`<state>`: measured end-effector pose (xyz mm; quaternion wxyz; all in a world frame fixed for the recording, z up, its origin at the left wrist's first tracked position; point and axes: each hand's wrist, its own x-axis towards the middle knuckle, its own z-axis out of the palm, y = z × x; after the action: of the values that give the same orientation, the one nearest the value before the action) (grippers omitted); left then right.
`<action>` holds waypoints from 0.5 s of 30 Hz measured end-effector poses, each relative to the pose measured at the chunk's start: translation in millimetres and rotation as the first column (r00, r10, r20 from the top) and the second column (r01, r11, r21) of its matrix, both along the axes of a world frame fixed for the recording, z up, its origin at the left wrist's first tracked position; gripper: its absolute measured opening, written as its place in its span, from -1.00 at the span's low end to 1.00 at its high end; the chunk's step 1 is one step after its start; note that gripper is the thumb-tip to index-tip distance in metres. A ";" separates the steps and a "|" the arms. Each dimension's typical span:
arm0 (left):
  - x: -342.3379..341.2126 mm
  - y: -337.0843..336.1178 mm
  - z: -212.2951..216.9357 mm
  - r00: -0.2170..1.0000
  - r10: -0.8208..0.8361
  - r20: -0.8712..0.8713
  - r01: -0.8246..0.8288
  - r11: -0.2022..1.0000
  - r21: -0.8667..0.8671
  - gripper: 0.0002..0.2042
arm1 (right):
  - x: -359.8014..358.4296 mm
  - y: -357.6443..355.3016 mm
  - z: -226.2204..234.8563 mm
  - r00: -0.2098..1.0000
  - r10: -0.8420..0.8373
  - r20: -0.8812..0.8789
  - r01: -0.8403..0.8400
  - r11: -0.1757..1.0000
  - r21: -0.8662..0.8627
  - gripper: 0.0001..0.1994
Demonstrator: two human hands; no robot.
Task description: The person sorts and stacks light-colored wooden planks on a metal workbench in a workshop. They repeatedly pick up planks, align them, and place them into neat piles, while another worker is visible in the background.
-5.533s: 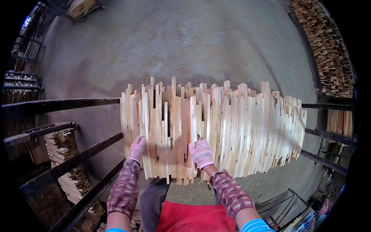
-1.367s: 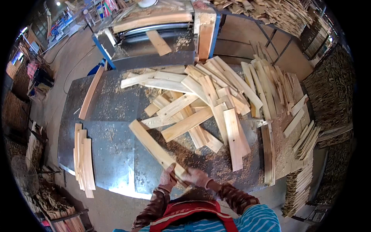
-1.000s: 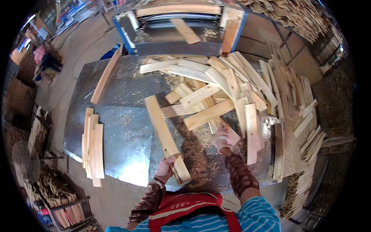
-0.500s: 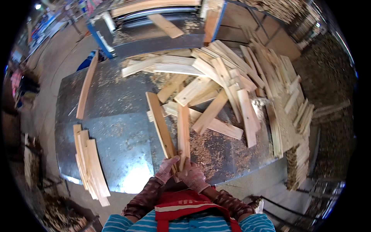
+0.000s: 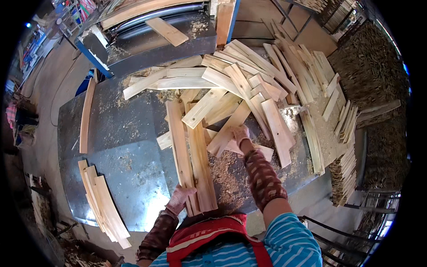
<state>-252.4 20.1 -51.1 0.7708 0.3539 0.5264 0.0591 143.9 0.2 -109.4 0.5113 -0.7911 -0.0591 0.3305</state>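
I have my left hand [image 5: 180, 199] low at the near edge of the metal table [image 5: 129, 164], gloved, fingers wrapped around the near ends of two long wooden slats [image 5: 191, 160] lying side by side. The pair runs away from me across the table top, a little tilted to the left, its far ends reaching under the loose pile of slats [image 5: 249, 84]. The grip there is closed on the slats, the thumb over their left edge.

My right hand [image 5: 240, 134] is stretched forward, well apart from the left, its patterned sleeve [image 5: 263, 178] crossing a patch of sawdust [image 5: 227, 167]. The gloved fingers rest on a short slat [image 5: 229, 129] that lies slanted at the near side of the pile; I cannot tell whether they are closed around it or only pressing on it.

The pile itself spreads over the far and right parts of the table, boards crossing each other at all angles, some fanned toward the right edge. On the left edge a single long slat [image 5: 86, 115] lies alone, lengthwise. At the near left corner a small neat stack of slats [image 5: 102, 204] overhangs the edge. Beyond the far edge stands a machine with a blue frame [image 5: 91, 55], a board [image 5: 167, 31] resting on its bed. To the right of the table, more stacked wood [image 5: 344, 169] stands just beside the edge.
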 end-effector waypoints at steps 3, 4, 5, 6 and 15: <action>-62.6 5.2 -136.4 0.900 -0.427 -0.084 0.410 0.767 0.493 -0.69 | -6.9 4.6 32.9 0.940 0.013 -0.342 0.080 0.963 0.258 -0.80; -36.3 19.0 -66.1 0.987 -0.068 0.142 0.077 0.995 -0.061 -0.69 | -8.4 -8.6 33.3 0.909 -0.013 -0.416 0.147 0.944 0.294 -0.73; -25.3 25.7 -24.8 0.989 -0.006 0.148 0.018 0.996 -0.082 -0.66 | -16.8 -13.0 45.2 0.879 0.022 -0.476 0.166 0.922 0.350 -0.76; -15.4 28.6 2.7 0.986 0.044 0.160 -0.027 0.994 -0.108 -0.63 | -22.9 -23.1 61.9 0.850 0.045 -0.524 0.198 0.896 0.398 -0.78; 12.9 16.2 -1.7 0.959 0.103 0.264 -0.252 0.737 0.627 -0.21 | -152.5 -71.7 157.8 0.532 0.472 -0.703 0.041 0.815 0.578 -0.76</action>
<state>-239.5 36.4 -52.8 0.6401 0.5404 0.4188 0.3503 -8.6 -71.5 48.4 0.6272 -0.3547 -0.0041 0.6933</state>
